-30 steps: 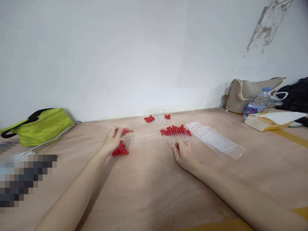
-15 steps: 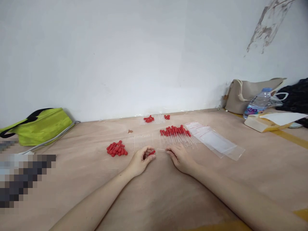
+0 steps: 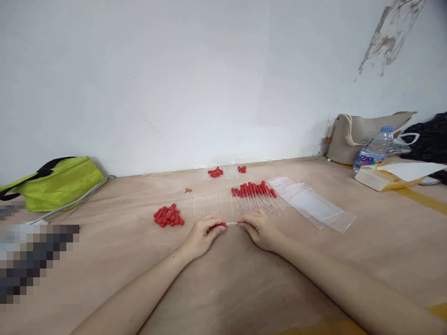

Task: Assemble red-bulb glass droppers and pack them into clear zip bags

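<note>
The label (image 3: 360,163) on the clear plastic bottle (image 3: 379,143) carries large pale lettering (image 3: 368,159); its wording is not legible.

Red bulbs (image 3: 169,216) look matt and rubbery, tubes (image 3: 205,205) smooth and glassy, bags (image 3: 316,204) glossy plastic.

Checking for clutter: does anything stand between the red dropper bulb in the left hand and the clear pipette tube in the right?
Nothing visible: the red dropper bulb in the left hand appears to meet the clear pipette tube in the right hand.
</note>
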The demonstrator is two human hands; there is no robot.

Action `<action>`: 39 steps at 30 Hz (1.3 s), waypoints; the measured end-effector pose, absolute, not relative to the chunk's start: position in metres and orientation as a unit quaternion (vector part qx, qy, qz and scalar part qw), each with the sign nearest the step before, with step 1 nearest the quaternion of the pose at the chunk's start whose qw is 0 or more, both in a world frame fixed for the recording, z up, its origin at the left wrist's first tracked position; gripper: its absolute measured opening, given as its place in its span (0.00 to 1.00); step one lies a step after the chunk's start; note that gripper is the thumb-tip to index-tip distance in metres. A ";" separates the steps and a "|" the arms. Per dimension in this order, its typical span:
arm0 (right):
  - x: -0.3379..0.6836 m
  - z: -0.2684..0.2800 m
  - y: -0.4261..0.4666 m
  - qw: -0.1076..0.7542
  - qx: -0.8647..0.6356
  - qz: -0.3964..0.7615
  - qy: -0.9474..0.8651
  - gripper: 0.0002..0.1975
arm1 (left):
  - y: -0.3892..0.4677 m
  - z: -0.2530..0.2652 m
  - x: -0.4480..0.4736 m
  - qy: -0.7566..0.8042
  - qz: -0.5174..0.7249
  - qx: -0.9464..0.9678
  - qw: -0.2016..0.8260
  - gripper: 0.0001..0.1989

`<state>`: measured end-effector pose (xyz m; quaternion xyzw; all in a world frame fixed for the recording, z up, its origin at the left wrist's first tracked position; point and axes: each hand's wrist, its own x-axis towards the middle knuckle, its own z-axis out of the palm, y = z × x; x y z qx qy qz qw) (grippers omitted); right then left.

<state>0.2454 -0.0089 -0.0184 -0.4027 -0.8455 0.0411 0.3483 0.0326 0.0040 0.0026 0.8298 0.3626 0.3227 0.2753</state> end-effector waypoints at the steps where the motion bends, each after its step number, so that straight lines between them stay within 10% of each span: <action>1: 0.246 -0.018 -0.008 0.347 -0.401 0.041 -0.847 0.09 | 0.003 0.004 0.032 0.355 0.320 0.835 0.274 0.10; 39: 0.239 -0.011 -0.021 0.232 -0.378 -0.208 -0.872 0.07 | 0.007 -0.001 0.032 0.300 0.267 0.896 0.191 0.12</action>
